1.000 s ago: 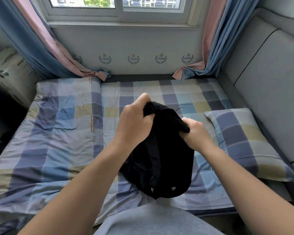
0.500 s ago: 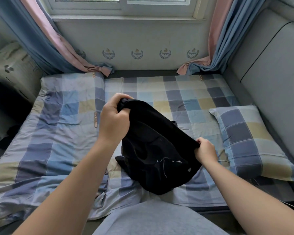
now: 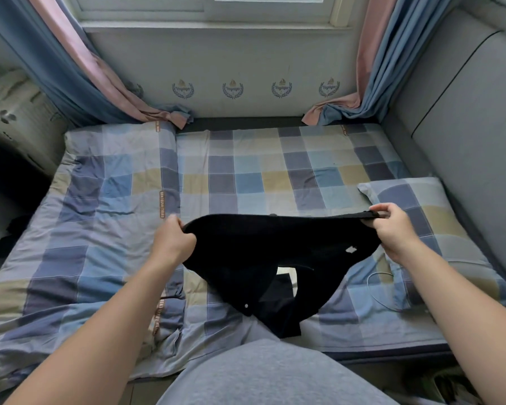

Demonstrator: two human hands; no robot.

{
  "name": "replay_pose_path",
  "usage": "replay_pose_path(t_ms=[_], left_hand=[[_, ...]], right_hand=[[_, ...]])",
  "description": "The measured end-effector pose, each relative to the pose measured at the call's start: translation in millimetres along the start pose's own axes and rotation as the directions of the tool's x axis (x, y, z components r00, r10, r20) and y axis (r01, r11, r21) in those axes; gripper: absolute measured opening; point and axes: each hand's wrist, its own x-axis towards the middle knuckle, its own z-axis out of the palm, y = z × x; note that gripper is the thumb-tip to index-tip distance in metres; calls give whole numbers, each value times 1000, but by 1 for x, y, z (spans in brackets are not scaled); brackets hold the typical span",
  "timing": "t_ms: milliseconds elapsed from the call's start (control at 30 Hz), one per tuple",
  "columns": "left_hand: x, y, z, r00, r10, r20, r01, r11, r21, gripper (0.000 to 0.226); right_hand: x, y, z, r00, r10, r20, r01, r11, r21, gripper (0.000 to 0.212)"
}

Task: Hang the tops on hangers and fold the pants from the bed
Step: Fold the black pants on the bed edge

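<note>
The left hand (image 3: 174,242) has a closed grip on one end of a black garment (image 3: 275,249), fingers curled over its top edge. The right hand (image 3: 392,232) pinches the other end, thumb and fingers closed on the hem. The cloth is stretched wide between them, held up over the near part of the bed (image 3: 246,171), and its lower part sags to the sheet. Whether it is a top or pants cannot be told.

The bed has a checked cover in blue, grey and yellow. A matching pillow (image 3: 421,206) lies at its right side, just beyond the right hand, and a thin white cable (image 3: 376,290) curls beside it. A grey padded panel (image 3: 465,127) runs along the right. Behind the bed is a pale wall (image 3: 231,62) with a row of crests, under a window sill (image 3: 205,24), with blue and pink curtains (image 3: 70,68) hanging at both corners.
</note>
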Motion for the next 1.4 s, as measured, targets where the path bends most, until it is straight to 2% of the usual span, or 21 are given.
replay_pose_path(t_ms=[33, 100, 167, 267, 367, 533, 567, 600, 667, 700, 767, 833, 867, 933, 1000, 1067, 1133, 1233, 1267, 1333, 1400], left_hand=[[2, -9, 3, 1000, -8, -23, 9, 999, 45, 17], [5, -25, 9, 998, -4, -56, 11, 992, 126, 19], [9, -37, 15, 998, -13, -54, 23, 983, 183, 17], [12, -48, 22, 995, -94, -14, 95, 976, 194, 10], [14, -61, 26, 975, -221, 27, 214, 966, 147, 13], [10, -82, 25, 920, -387, 64, 385, 922, 40, 20], [9, -84, 25, 905, -415, 90, 420, 906, -47, 20], [9, -86, 24, 886, -447, 124, 462, 871, -167, 23], [8, -87, 20, 845, -480, 235, 533, 725, -436, 32], [7, -87, 17, 832, -471, 294, 552, 642, -532, 36], [8, -88, 9, 803, -430, 414, 590, 475, -653, 48], [8, -87, -1, 764, -380, 521, 635, 303, -711, 50], [9, -85, -6, 749, -365, 553, 649, 239, -722, 45], [10, -76, -14, 749, -337, 570, 646, 179, -742, 34], [13, -66, -20, 791, -293, 537, 599, 193, -777, 30], [18, -56, -26, 839, -241, 488, 537, 223, -813, 29], [23, -50, -33, 875, -180, 450, 483, 241, -842, 27], [29, -43, -37, 920, -100, 380, 392, 300, -870, 25], [31, -38, -38, 934, -73, 349, 353, 327, -877, 25], [36, -25, -40, 967, -42, 249, 244, 414, -877, 26], [43, -7, -46, 998, -27, 50, 56, 566, -823, 23]], right_hand=[[-2, -2, -3, 999, -29, 36, 31, 997, -70, 32], [-5, -4, -8, 989, -137, 53, 147, 926, -347, 32], [-10, 0, -8, 957, -283, 72, 268, 753, -601, 31], [-18, 10, -2, 914, -399, 76, 313, 574, -757, 29], [-20, 19, 2, 936, -342, 89, 254, 478, -841, 22], [-21, 21, -4, 994, -46, 98, 108, 354, -929, 24], [-21, 20, -2, 991, 5, 134, 121, 385, -915, 28], [-20, 18, -1, 982, 61, 180, 130, 476, -870, 36], [-23, 8, 2, 939, 222, 261, 25, 715, -698, 54], [-25, 3, 1, 909, 293, 298, -46, 779, -626, 60], [-27, -5, -2, 848, 363, 386, -132, 850, -510, 60], [-29, -13, -5, 796, 374, 477, -221, 912, -346, 49], [-30, -17, -5, 772, 366, 520, -269, 929, -255, 45], [-32, -26, -3, 748, 337, 572, -326, 937, -125, 34], [-34, -35, 0, 746, 313, 587, -357, 933, -45, 22], [-34, -44, 0, 743, 277, 609, -387, 920, 54, 19], [-31, -49, -4, 717, 192, 670, -368, 921, 131, 34], [-26, -55, -10, 670, 74, 738, -259, 956, 139, 53], [-23, -58, -10, 684, 43, 729, -189, 975, 120, 52], [-17, -67, -6, 771, -34, 636, 7, 999, 45, 39], [-12, -83, -2, 886, -153, 439, 197, 979, -58, 20]])
